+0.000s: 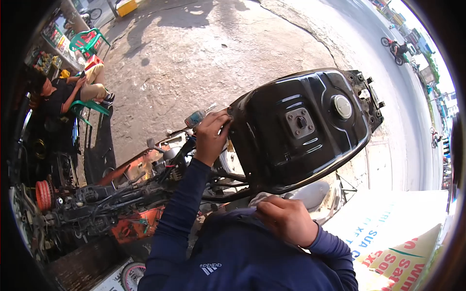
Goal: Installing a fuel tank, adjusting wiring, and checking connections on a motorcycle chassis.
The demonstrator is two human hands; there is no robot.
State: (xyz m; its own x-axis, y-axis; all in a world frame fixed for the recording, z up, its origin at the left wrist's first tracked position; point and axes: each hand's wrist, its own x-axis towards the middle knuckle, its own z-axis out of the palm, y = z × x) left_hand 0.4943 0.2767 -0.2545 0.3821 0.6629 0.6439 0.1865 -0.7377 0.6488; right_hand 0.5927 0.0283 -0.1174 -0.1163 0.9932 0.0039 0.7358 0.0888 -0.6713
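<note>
A black fuel tank (272, 121) with a round silver cap (342, 106) and a bolted square plate (300, 122) sits on the bare motorcycle frame (233, 196). At the tank's left front corner, my left hand (212, 136) has its fingers bent and pressed together against the edge; what they grip is hidden. Beside those fingers is a blue-green object (195, 118) with a metallic end, its kind unclear. My right hand (286, 219) is closed in a loose fist just below the tank, close to my body. A greyish cloth-like piece (258, 199) shows beside it, its contact with the fingers unclear.
Stripped motorcycle parts and cables (92, 199) stretch leftward, with orange panels (138, 167) around them. A seated person (68, 94) is at the far left, near a green chair (90, 41). A printed sign board (388, 237) lies lower right. A road with motorbikes (395, 50) runs along the right.
</note>
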